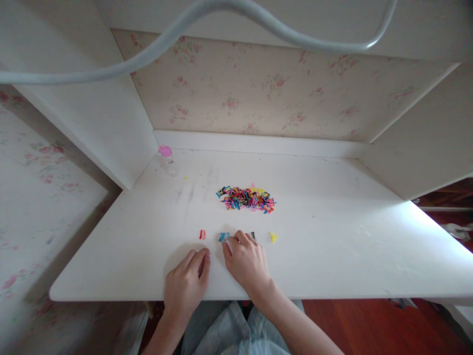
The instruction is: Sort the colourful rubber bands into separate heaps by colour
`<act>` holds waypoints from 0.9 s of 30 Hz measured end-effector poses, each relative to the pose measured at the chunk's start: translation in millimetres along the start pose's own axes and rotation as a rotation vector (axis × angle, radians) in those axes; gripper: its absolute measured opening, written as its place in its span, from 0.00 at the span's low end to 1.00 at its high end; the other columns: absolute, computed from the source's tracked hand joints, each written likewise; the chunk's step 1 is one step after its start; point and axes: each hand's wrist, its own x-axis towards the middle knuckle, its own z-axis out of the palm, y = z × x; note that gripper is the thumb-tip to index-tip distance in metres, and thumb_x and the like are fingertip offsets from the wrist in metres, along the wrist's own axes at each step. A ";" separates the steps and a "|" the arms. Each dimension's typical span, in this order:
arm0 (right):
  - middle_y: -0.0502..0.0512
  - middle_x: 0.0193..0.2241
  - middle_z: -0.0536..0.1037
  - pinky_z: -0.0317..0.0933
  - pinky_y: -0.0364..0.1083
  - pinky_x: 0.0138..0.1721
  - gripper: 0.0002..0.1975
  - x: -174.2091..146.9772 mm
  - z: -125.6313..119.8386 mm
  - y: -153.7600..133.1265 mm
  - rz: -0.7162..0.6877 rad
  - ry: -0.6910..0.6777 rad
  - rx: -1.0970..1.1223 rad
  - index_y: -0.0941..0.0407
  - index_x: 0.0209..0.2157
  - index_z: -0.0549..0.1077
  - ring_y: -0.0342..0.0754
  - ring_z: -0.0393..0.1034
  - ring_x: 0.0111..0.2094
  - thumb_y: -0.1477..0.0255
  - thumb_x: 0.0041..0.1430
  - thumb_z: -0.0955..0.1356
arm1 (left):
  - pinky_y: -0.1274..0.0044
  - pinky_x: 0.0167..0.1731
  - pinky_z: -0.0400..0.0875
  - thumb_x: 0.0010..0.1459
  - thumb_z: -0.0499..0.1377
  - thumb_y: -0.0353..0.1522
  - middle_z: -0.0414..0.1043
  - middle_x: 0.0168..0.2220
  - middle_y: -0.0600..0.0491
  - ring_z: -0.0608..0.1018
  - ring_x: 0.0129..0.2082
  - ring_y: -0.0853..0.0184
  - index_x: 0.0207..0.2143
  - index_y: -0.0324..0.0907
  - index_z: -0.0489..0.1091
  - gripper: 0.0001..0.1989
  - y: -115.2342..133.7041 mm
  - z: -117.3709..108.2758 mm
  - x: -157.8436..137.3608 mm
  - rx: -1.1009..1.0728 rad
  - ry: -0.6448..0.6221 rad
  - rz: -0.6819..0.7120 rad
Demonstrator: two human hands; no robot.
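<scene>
A heap of small rubber bands [248,198] in mixed colours lies on the white desk [332,236]. Nearer to me, a row of small groups is laid out: red bands [202,234], blue bands [223,236], black bands [253,235] and yellow bands [273,237]. Between the blue and black groups is my right hand [247,259], its bent fingertips down at the desk and its thumb apart, close beside the blue bands. My left hand [187,276] rests below the red bands with fingers curled closed; whatever it may hold is hidden.
A clear bottle with a pink cap [165,151] stands at the back left of the desk. A lone yellow bit [185,178] lies near it. A white cable [258,15] crosses the top of the view. White side panels [439,133] flank the desk.
</scene>
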 end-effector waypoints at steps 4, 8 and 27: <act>0.55 0.34 0.74 0.60 0.42 0.33 0.12 0.5 1.3 -2.1 0.005 -0.004 0.001 0.55 0.32 0.74 0.46 0.69 0.37 0.68 0.64 0.61 | 0.81 0.24 0.64 0.61 0.52 0.36 0.74 0.28 0.56 0.75 0.24 0.74 0.38 0.46 0.72 0.10 1.3 0.7 0.4 0.030 -0.002 0.022; 0.55 0.34 0.74 0.59 0.41 0.32 0.12 2.0 2.5 -3.7 -0.007 -0.006 -0.004 0.54 0.33 0.74 0.46 0.69 0.37 0.70 0.64 0.60 | 0.80 0.21 0.62 0.61 0.52 0.36 0.76 0.31 0.55 0.76 0.24 0.73 0.41 0.48 0.73 0.11 5.1 2.9 3.3 0.101 -0.019 0.062; 0.53 0.35 0.73 0.53 0.42 0.29 0.11 4.8 -3.4 4.6 -0.007 -0.043 0.018 0.53 0.33 0.72 0.46 0.68 0.37 0.69 0.64 0.60 | 0.79 0.21 0.63 0.63 0.48 0.37 0.76 0.36 0.57 0.77 0.26 0.71 0.39 0.50 0.72 0.13 30.3 10.8 32.1 0.056 -0.182 -0.060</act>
